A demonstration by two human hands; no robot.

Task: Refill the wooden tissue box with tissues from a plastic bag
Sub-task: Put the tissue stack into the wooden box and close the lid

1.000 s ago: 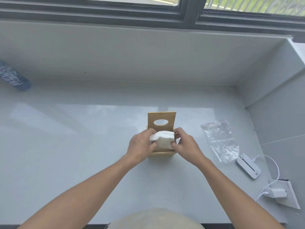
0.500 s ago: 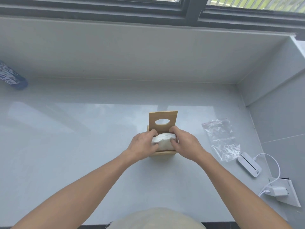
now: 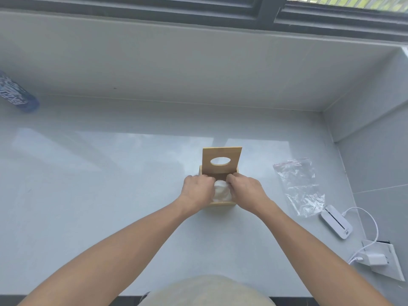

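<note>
**Both hands press tissues into the open wooden box**

The wooden tissue box (image 3: pixel 220 203) stands on the pale grey sill (image 3: pixel 110 195), its lid (image 3: pixel 221 161) raised upright at the far edge so the oval slot faces the camera. Inside the box, a white wad of tissues (image 3: pixel 221 191) shows between the two hands.

The left hand (image 3: pixel 197 192) covers the box's left side, fingers curled down onto the tissues, knuckles up and the thumb hidden. The right hand (image 3: pixel 245 191) mirrors it on the box's right side, fingers likewise bent over the wad and touching it. The fingertips of the two hands nearly meet just in front of the lid. Both hands are partly closed around the tissues; whether they pinch the wad or only push on it cannot be told.

Right of the box, well apart from it, lies the clear plastic bag (image 3: pixel 300 186), flat and crumpled. Further right of the box sit a small white device (image 3: pixel 336 221) and a white charger (image 3: pixel 375 259) with its cable. Far left of the box lies a blue bottle (image 3: pixel 17 96).
</note>
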